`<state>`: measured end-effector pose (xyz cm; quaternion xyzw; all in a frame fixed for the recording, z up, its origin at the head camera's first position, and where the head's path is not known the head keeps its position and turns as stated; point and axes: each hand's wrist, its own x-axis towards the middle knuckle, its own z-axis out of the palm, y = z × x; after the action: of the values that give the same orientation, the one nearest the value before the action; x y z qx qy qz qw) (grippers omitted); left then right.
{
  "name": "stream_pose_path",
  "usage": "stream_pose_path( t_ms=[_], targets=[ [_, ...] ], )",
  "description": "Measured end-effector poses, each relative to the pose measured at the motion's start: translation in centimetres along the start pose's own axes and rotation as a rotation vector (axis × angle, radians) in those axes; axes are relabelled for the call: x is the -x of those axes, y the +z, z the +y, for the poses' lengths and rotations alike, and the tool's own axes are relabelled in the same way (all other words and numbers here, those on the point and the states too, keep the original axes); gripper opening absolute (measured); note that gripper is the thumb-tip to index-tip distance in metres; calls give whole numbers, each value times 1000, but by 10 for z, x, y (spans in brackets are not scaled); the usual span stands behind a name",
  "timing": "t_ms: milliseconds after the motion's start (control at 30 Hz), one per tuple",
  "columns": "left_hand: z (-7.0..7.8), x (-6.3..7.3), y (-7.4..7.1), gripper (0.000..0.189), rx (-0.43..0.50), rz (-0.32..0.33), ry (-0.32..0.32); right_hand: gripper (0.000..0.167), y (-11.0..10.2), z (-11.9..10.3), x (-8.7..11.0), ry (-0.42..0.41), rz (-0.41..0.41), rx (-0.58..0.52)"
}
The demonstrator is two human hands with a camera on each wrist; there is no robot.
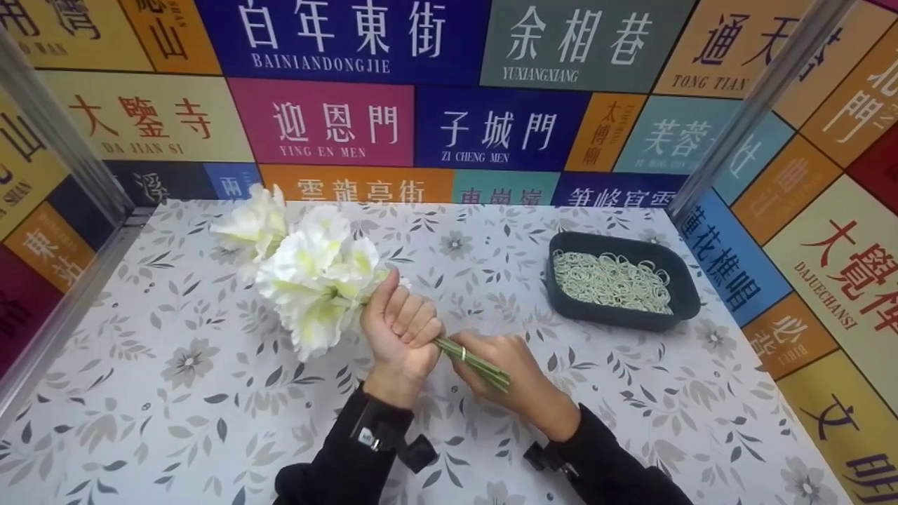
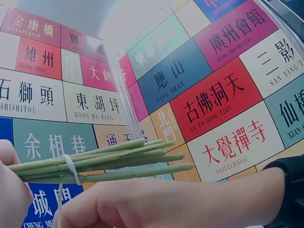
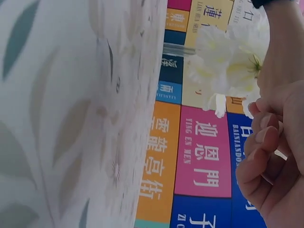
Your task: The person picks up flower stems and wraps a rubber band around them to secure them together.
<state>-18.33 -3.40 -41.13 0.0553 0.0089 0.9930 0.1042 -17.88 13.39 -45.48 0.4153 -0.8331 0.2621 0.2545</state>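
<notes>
A bunch of white artificial flowers with yellow-green centres points to the upper left. My left hand grips its green stems, thumb up, and the stem ends stick out to the lower right. Around the stems runs a pale rubber band, seen closely in the left wrist view. One strand of it stretches down to the fingers of my right hand, which pinch it just below the stems. In the right wrist view those fingers are curled, with the flowers behind them.
A dark plastic box holding many pale rubber bands stands at the right of the table. Leaf-patterned cloth covers the tabletop. Panels with printed lettering rise behind and at both sides, joined by metal posts.
</notes>
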Motion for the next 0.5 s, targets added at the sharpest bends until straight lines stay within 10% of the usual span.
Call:
stream_pose_path(
  t_ms=[267,500],
  targets=[
    [13,-1,1,61,56,-76,105,9,15,-24,3,-79,4,72],
    [21,-3,-2,60,65,-121,154,5,8,-47,4,37,-127,107]
  ],
)
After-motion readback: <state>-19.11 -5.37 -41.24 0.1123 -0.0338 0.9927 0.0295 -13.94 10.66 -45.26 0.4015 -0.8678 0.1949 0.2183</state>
